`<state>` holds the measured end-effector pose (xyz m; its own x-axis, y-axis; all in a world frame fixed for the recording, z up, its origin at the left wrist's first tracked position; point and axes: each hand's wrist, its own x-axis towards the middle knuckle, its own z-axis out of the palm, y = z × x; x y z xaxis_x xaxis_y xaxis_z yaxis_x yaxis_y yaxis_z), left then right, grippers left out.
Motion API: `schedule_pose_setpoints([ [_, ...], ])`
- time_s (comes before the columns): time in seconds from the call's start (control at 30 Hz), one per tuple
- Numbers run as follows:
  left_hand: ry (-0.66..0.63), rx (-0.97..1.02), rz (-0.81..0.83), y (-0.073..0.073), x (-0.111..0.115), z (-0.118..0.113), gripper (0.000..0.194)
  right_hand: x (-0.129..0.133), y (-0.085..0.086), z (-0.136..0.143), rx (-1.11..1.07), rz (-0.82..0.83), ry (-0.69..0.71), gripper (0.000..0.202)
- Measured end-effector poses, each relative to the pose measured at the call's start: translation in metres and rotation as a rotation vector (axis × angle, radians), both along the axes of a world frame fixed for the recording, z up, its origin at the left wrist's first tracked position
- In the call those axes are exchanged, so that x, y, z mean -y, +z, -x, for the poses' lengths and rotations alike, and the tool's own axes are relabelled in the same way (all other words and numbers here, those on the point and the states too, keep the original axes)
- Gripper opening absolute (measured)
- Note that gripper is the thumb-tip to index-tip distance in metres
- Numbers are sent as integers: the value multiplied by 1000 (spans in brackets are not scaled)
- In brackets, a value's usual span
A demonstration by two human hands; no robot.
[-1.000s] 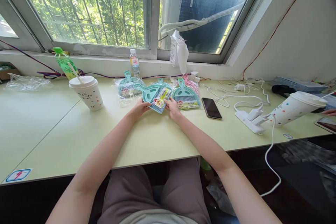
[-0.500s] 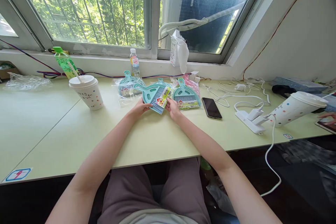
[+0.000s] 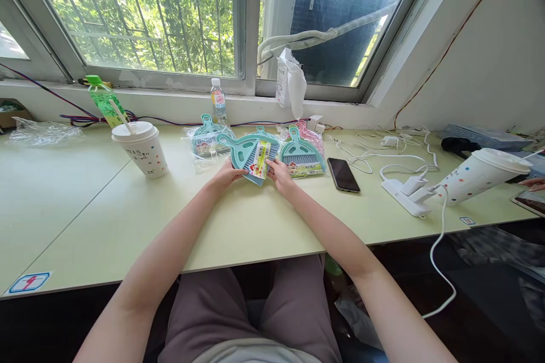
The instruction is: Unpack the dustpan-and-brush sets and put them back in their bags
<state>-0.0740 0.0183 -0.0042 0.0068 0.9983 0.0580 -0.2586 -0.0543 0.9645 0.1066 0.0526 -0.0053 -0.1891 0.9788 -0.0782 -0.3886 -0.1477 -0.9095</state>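
My left hand [image 3: 231, 173] is closed on the lower left side of a teal brush and dustpan set [image 3: 242, 150], whose handle points to the upper left. My right hand [image 3: 279, 173] pinches the right edge of a yellow-green printed card [image 3: 259, 160] lying over the bristles. Just right of my right hand is a wrapped teal set [image 3: 301, 153], with a pink one [image 3: 313, 135] behind it. Another wrapped teal set [image 3: 208, 139] lies behind my left hand. A further teal handle shows behind the held set.
A white cup [image 3: 142, 150] and green-capped bottle [image 3: 104, 101] stand at left, a small bottle [image 3: 218, 103] at the back. Rightward are a black phone [image 3: 343, 175], a power strip [image 3: 404, 197] with cables, a tilted cup [image 3: 481, 176] and another person's hand [image 3: 534, 184].
The printed card has shifted left and turned more upright over the bristles, and my right hand has moved slightly left with it. The other person's hand at far right has moved slightly.
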Motion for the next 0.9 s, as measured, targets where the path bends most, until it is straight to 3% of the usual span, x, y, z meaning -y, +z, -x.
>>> schedule_pose_setpoints([
  [0.37,11,-27,26,7,6,-4,73,2,-1,1,73,-26,24,29],
  [0.57,-131,66,-29,11,7,2,53,3,4,2,53,-36,-26,28],
  [0.7,-137,201,63,10,4,6,34,4,5,2,49,-46,-24,29],
  [0.9,-91,169,30,0,-3,7,41,6,6,2,69,-9,-31,26],
])
